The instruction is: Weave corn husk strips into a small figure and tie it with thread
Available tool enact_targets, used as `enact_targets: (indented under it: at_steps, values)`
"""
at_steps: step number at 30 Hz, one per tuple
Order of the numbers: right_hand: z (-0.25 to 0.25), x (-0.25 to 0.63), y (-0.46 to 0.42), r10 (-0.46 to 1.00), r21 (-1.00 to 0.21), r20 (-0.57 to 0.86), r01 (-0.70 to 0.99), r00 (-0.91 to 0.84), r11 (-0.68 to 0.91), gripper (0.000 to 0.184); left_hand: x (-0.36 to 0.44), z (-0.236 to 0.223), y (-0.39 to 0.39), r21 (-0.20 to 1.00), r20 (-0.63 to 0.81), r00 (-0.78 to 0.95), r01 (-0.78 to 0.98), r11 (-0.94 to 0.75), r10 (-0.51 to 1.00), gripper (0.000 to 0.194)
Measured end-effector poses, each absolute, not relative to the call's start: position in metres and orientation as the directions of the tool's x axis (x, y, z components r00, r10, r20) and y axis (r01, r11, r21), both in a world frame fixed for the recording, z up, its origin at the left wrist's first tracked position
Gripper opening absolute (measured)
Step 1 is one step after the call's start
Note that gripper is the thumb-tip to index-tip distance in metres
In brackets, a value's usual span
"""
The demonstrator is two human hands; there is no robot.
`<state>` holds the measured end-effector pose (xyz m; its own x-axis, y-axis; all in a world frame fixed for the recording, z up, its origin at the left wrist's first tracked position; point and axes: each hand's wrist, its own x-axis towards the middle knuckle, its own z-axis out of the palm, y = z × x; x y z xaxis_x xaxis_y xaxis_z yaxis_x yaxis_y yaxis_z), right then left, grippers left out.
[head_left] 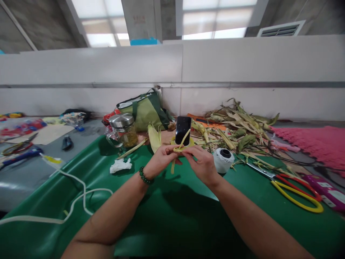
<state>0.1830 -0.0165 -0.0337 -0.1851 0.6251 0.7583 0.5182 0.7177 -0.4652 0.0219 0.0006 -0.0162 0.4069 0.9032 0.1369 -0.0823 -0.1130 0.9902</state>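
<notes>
A green mat [188, 226] covers the work surface below the grip. Your left hand [163, 158] pinches a pale yellow strip [185, 138] between thumb and fingers; your right hand [202, 162] grasps it at the fingertips, just beside. One end rises above the grip, before a phone [182, 126]. The step in hand appears to be folding or winding; the next move likely calls for a firm left pinch while your right fingertips guide the strip.
</notes>
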Motion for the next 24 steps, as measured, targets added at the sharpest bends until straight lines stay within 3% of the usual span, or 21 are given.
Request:
enact_targets:
  at_steps: [5,12,15,19,22,24]
  values:
    - [-0.036,0.183,-0.016,0.474,-0.312,0.854,0.518,-0.215,0.796,0.020,0.019,-0.008,-0.005,0.993,0.121,0.472,-0.044,-0.113,0.873,0.040]
    - [-0.032,0.182,-0.019,0.364,-0.136,0.892,0.609,-0.268,0.781,0.018,0.021,-0.013,-0.003,0.981,0.182,0.361,-0.010,-0.192,0.915,0.035]
    - [-0.028,0.179,-0.023,0.319,0.044,0.854,0.668,-0.412,0.743,0.022,0.019,-0.013,-0.001,0.987,0.155,0.373,-0.019,-0.160,0.915,0.031]
    - [-0.027,0.172,-0.025,0.235,0.272,0.754,0.617,-0.613,0.739,0.024,0.019,-0.014,0.000,0.987,0.146,0.431,-0.010,-0.157,0.891,0.026]
    - [-0.031,0.171,-0.024,0.223,0.191,0.795,0.581,-0.565,0.791,0.024,0.019,-0.015,0.000,0.987,0.151,0.450,-0.025,-0.157,0.880,0.026]
    - [-0.032,0.173,-0.022,0.292,-0.005,0.849,0.545,-0.440,0.838,0.020,0.019,-0.014,-0.001,0.992,0.124,0.461,-0.042,-0.118,0.879,0.028]
